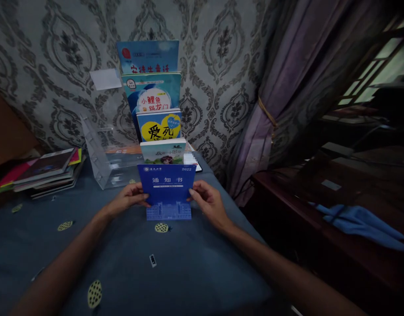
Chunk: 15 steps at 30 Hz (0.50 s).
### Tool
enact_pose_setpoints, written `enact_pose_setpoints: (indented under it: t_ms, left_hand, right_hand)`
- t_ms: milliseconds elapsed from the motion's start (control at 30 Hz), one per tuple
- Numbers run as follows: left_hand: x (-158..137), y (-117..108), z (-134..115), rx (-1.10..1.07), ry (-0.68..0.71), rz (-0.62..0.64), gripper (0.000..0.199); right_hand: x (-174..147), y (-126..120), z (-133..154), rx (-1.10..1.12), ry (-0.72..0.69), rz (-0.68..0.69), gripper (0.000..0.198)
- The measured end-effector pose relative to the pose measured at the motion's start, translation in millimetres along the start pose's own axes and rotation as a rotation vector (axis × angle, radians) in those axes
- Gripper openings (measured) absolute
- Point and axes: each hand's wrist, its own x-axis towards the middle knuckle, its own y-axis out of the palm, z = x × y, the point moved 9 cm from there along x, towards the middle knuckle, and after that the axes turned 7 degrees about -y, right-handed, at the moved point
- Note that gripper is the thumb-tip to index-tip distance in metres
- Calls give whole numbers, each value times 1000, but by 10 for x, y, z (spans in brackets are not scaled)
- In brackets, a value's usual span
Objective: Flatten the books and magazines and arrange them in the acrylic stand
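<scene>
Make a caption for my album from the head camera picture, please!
Left hand and right hand hold a blue booklet before a stepped row of books.

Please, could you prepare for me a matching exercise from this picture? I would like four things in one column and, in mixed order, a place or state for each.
Column one
1. Blue 2022 booklet
2. Purple curtain
3. Pile of books and papers
4. Plastic stand

Column two
A. gathered in by a gold-coloured tie
B. leftmost of the four
C. transparent
D. held at its side edges by the left hand and the right hand

Right pairs: 1-D, 2-A, 3-B, 4-C
</scene>
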Motion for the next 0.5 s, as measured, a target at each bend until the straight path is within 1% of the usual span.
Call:
enact_pose_setpoints:
  t_ms: [67, 100, 200, 233, 333, 500]
  left_hand:
    - [-27, -69, -37, 23, 52, -62, 36]
    - [-42, -82, -52, 50, 75, -69, 34]
    - [-65, -46, -70, 140, 101, -26, 27]
    - [-65, -36, -73, 145, 101, -18, 26]
    - [-52, -49, -105, 106, 115, -52, 25]
    - [-39, 15, -169, 180, 159, -7, 24]
  right_hand:
    - [-48, -8, 150, -129, -117, -3, 19]
    - [-82, -6, 207, -193, -163, 1, 18]
    - [-165, 12, 276, -307, -229, 29, 17]
    - [-179, 13, 280, -319, -238, 33, 17]
    - [-175, 5, 299, -328, -276, 25, 16]
    - [-124, 20, 376, -298, -364, 27, 16]
